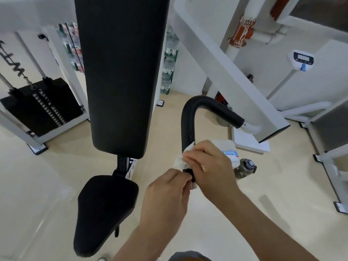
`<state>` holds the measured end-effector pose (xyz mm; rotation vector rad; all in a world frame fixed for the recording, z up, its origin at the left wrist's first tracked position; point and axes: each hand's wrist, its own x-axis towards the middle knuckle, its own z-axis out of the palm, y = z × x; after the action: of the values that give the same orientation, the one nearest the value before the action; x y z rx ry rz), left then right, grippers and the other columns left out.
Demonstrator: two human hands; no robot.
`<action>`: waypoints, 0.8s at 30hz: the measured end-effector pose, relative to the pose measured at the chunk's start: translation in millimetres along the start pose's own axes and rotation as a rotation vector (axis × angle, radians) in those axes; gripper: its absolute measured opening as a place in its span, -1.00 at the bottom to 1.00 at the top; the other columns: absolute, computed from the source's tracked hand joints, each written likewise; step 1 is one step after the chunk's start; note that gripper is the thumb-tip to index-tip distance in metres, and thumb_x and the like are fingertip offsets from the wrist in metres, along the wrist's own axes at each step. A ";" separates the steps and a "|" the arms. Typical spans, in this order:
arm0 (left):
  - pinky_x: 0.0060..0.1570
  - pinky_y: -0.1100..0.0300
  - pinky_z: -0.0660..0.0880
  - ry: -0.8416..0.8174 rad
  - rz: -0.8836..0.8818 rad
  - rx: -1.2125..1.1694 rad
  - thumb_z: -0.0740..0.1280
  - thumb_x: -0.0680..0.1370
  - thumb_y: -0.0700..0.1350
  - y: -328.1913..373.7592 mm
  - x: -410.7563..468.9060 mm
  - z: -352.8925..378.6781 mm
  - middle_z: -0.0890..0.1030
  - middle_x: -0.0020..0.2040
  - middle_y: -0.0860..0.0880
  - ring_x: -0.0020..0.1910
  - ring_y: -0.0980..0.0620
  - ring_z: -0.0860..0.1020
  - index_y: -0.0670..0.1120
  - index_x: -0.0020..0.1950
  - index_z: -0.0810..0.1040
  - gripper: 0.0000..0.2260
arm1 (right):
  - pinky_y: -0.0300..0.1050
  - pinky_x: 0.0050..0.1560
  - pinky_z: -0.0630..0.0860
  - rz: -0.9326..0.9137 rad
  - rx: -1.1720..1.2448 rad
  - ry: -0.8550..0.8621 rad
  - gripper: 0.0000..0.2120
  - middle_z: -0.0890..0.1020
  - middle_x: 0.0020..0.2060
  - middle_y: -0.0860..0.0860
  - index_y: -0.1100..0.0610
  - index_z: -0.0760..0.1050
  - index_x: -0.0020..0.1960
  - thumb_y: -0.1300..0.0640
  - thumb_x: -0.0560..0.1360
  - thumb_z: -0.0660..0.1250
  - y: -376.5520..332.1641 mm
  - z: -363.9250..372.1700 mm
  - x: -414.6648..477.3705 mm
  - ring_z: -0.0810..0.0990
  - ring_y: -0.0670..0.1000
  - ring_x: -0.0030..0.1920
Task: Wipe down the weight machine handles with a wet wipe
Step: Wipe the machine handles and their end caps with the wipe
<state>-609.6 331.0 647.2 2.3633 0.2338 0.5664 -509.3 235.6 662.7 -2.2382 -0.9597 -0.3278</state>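
Observation:
A curved black padded handle [190,117] bends down from the machine's white arm [250,127] toward me. A white wet wipe [181,159] is wrapped round the handle's lower part. My right hand [211,166] is closed over the wipe and the handle. Just below it, my left hand [165,194] pinches the handle's black end [189,173] between thumb and fingers. The wipe's far side is hidden by my fingers.
The black backrest [122,72] and seat [105,210] stand to the left. A weight stack [41,106] sits at far left. On the floor beyond my hands lie a wipes pack [230,152] and a bottle [246,166]. White frames [327,157] stand at right.

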 end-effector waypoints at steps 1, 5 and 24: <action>-0.40 0.40 0.42 0.008 0.009 0.016 0.21 0.49 -0.03 0.9 0.2 -0.1 0.60 -0.25 0.15 -0.39 0.18 0.53 0.04 -0.15 0.61 -0.82 | -0.27 -0.21 0.46 -0.013 0.005 0.006 -0.85 0.58 -0.23 0.01 0.17 0.65 -0.19 0.22 0.42 0.30 -2.0 -1.5 -11.7 0.51 -0.07 -0.23; -0.34 0.42 0.38 0.052 0.021 0.037 0.23 0.49 -0.04 1.4 -2.1 2.1 0.59 -0.22 0.16 -0.36 0.16 0.51 0.02 -0.14 0.63 -0.83 | -0.37 -0.01 0.32 -0.005 -0.034 0.067 -0.88 0.64 -0.21 -0.06 0.10 0.66 -0.18 0.24 0.42 0.35 7.8 -1.5 -9.1 0.49 -0.06 -0.13; -0.49 0.25 0.48 -0.097 0.138 0.137 0.28 0.48 -0.07 0.9 5.8 -5.3 0.58 -0.27 0.06 -0.47 0.06 0.52 0.00 -0.09 0.67 -0.84 | -0.52 -0.11 0.36 0.170 0.081 0.085 -0.89 0.60 -0.19 -0.01 0.19 0.65 -0.19 0.34 0.42 0.37 -0.1 -4.3 -10.8 0.49 -0.20 -0.14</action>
<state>-606.9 335.3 653.3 2.5469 0.0678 0.5123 -516.8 226.8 661.0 -2.1958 -0.7202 -0.2987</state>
